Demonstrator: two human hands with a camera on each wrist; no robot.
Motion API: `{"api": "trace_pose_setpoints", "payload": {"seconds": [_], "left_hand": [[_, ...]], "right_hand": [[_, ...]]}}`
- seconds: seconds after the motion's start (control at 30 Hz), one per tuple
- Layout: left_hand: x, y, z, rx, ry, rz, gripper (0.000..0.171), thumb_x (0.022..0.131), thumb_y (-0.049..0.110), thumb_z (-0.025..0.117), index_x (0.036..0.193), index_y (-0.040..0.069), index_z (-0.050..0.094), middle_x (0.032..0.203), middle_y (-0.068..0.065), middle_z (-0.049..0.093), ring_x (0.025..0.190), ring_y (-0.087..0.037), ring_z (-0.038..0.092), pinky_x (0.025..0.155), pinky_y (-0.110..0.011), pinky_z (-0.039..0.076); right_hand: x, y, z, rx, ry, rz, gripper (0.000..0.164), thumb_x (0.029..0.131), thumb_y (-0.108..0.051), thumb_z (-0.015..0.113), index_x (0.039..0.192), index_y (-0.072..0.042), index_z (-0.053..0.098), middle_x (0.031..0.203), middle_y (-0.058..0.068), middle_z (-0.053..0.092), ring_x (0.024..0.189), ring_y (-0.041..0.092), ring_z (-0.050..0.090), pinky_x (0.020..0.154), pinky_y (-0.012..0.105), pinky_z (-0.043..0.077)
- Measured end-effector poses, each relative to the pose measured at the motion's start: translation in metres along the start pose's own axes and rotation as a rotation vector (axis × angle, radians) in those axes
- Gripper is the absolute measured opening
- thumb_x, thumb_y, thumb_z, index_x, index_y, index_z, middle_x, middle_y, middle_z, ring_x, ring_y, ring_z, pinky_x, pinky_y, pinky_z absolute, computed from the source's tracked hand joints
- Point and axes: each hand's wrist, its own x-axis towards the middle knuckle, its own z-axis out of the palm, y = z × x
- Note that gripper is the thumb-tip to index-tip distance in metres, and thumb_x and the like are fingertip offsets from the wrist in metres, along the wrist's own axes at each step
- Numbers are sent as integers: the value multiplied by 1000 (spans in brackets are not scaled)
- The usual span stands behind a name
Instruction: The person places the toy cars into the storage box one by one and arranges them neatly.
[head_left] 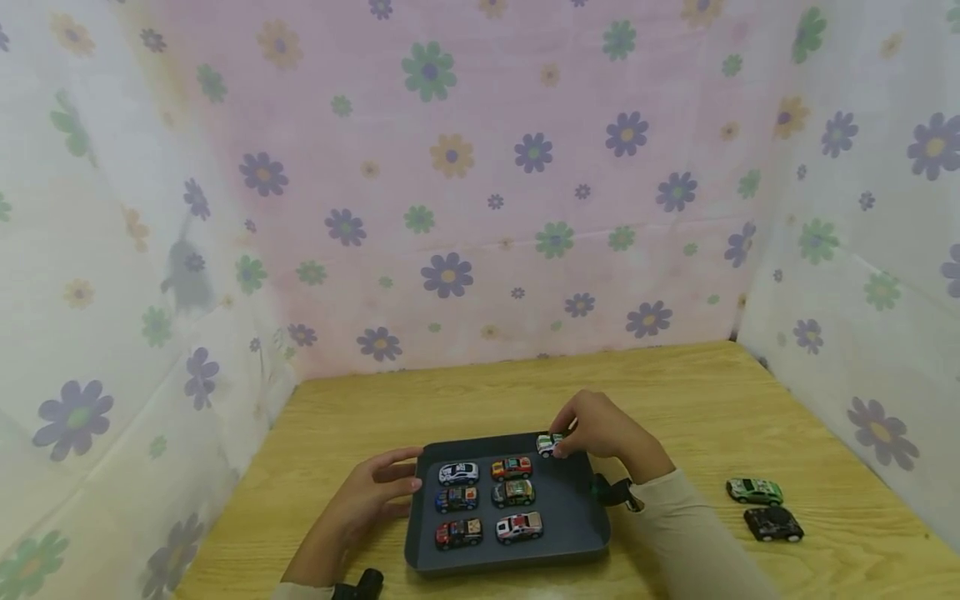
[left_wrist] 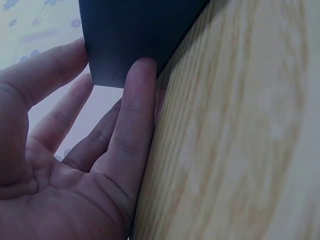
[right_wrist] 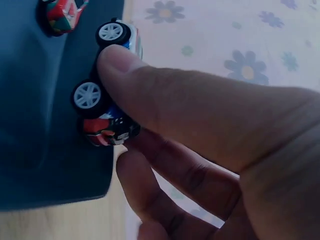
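My right hand (head_left: 606, 429) pinches a small white and green toy car (head_left: 548, 444) at the far right part of the dark grey tray (head_left: 566, 533). In the right wrist view the thumb presses the car's side between its two wheels, and the toy car (right_wrist: 112, 90) is tilted. My left hand (head_left: 367, 493) touches the tray's left side with fairly straight fingers. Several toy cars stand in two columns in the tray, among them a white and black car (head_left: 458, 474), a red and yellow car (head_left: 512, 468) and a white and red car (head_left: 519, 527).
To the right of the tray, a green toy car (head_left: 754, 491) and a black toy car (head_left: 774, 524) stand on the wooden table (head_left: 360, 408). Flower-patterned cloth (head_left: 487, 208) hangs behind the table and at both sides.
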Motion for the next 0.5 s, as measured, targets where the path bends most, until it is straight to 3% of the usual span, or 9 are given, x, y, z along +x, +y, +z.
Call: {"api": "trace_pose_setpoints", "payload": {"seconds": [0.27, 0.5], "left_hand": [[-1, 0, 0, -1, 3, -6, 67, 93, 15, 79, 153, 8, 50, 153, -33, 46, 124, -34, 65, 92, -51, 61], [-1, 2, 1, -6, -3, 5, 64, 95, 11, 76, 153, 7, 49, 153, -33, 46, 124, -35, 65, 92, -51, 61]], "right_hand": [[1, -2, 9, -115, 26, 79, 18, 76, -12, 92, 92, -15, 84, 96, -4, 77, 83, 11, 66, 73, 34, 59], [0, -3, 13, -160, 33, 98, 17, 77, -10, 91, 91, -16, 84, 91, -5, 76, 78, 11, 65, 71, 34, 59]]}}
